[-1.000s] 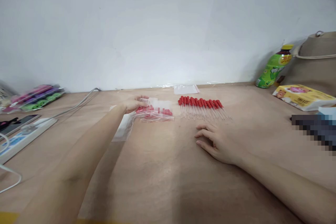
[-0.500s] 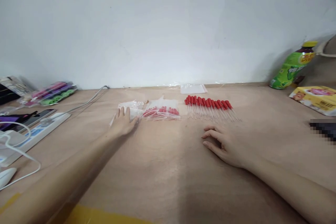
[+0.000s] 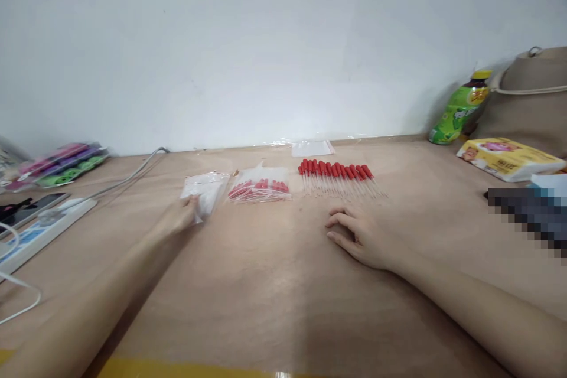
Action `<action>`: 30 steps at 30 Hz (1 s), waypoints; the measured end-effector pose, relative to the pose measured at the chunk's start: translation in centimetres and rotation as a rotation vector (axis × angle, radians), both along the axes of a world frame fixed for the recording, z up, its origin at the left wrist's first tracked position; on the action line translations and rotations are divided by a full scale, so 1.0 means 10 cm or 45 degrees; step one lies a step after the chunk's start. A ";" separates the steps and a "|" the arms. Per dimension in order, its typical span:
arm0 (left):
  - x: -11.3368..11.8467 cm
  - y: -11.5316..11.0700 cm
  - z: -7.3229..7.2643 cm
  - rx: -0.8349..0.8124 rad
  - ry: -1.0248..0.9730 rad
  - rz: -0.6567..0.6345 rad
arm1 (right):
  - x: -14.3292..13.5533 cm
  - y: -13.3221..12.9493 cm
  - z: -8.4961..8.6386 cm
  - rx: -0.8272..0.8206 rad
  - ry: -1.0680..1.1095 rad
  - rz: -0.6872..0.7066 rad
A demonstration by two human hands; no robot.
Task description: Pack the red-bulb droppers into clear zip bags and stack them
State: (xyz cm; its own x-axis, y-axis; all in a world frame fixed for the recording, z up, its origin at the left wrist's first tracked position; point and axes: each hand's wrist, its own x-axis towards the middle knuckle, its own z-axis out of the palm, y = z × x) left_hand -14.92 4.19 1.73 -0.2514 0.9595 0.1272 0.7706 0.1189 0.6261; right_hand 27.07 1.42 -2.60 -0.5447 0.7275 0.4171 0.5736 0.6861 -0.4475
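My left hand [image 3: 179, 217] grips the near edge of a stack of empty clear plastic bags [image 3: 202, 190] on the wooden table [image 3: 274, 283]. Right of that stack lies a clear bag filled with red-tipped droppers [image 3: 259, 190]. A row of several loose red-bulb droppers [image 3: 339, 178] lies further right, tips toward me. My right hand [image 3: 361, 237] rests palm down on the table just in front of that row, fingers loosely curled, holding nothing. One more flat clear bag [image 3: 312, 147] lies near the wall.
At the left are a white power strip [image 3: 42, 230] with cables, a phone [image 3: 31, 207] and coloured packets [image 3: 62, 165]. At the right stand a green bottle [image 3: 458, 107], a beige bag [image 3: 529, 100] and a yellow tissue pack [image 3: 509, 158].
My left hand left the filled dropper bag, moved left and back toward me, and now holds the empty bag stack. My right hand stayed put.
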 end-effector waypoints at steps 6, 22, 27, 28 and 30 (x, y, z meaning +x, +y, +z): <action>0.34 -0.25 0.47 0.146 0.193 -0.291 | -0.02 0.00 -0.02 0.002 0.031 0.009; 1.49 -0.36 -0.22 0.282 0.443 -1.399 | -0.20 1.31 0.48 0.005 -0.199 -0.691; 1.49 -0.38 -0.11 0.221 0.628 -1.566 | -0.41 1.59 0.54 -0.098 -0.357 -0.740; 1.49 -0.40 -0.08 0.193 0.674 -1.579 | -0.43 1.61 0.55 -0.148 -0.375 -0.725; 1.50 -0.44 -0.06 0.154 0.730 -1.587 | -0.44 1.64 0.55 -0.234 -0.382 -0.694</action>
State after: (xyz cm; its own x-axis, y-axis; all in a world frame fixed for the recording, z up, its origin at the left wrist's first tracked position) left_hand 0.12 -0.19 1.17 0.8742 0.4853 0.0184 0.4780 -0.8664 0.1445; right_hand 22.67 17.85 2.91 -0.1506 0.9776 0.1469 0.9364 0.1887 -0.2959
